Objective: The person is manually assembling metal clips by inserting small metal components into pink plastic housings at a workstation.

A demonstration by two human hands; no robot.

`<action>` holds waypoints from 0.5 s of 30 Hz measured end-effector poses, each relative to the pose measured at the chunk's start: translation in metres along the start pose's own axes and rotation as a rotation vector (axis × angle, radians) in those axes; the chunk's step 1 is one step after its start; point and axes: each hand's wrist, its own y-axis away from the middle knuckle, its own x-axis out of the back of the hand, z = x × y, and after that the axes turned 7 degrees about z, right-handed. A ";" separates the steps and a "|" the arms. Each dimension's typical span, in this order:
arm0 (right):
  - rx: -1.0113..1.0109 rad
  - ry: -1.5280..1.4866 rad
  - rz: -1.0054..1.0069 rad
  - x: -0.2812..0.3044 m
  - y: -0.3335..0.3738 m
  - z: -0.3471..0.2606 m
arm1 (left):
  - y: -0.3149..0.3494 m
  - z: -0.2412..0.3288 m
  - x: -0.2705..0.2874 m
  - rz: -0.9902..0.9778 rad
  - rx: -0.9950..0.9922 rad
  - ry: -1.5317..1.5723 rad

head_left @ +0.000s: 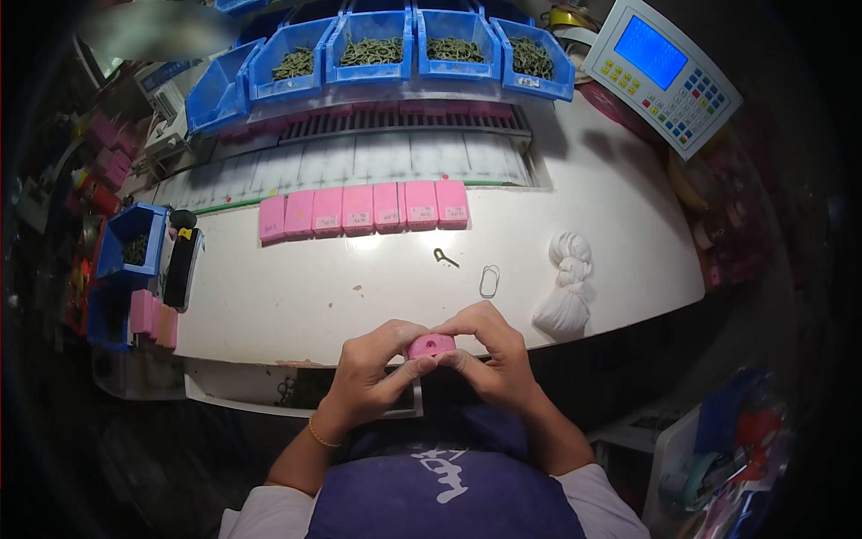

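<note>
A small pink block point(431, 345), which looks like a rubber mould with a round hole in its near face, is held just off the table's front edge. My left hand point(375, 364) pinches its left end between thumb and fingers. At the other end, my right hand point(492, 349) grips it the same way, and both thumbs press on the near side. Beyond the hands lie a wire loop like a paper clip point(489, 281) and a small dark green looped piece point(445, 258). Several similar pink moulds point(359, 212) stand in a row farther back, most with labels.
White knotted cloth point(572, 280) lies to the right. Blue bins point(371, 73) with green pieces line the back, beside a keypad panel point(666, 76) with a blue screen. A drawer point(224, 388) projects below the table's front left edge. More pink blocks point(142, 313) stand far left.
</note>
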 end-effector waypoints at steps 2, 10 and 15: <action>-0.006 -0.022 0.002 0.001 0.002 0.001 | 0.001 -0.004 0.001 -0.011 -0.033 0.006; -0.098 -0.112 0.086 0.004 0.001 0.018 | 0.007 -0.016 -0.009 0.102 -0.059 -0.019; 0.144 0.844 0.145 0.034 0.005 0.059 | 0.008 -0.029 -0.011 0.213 0.129 -0.014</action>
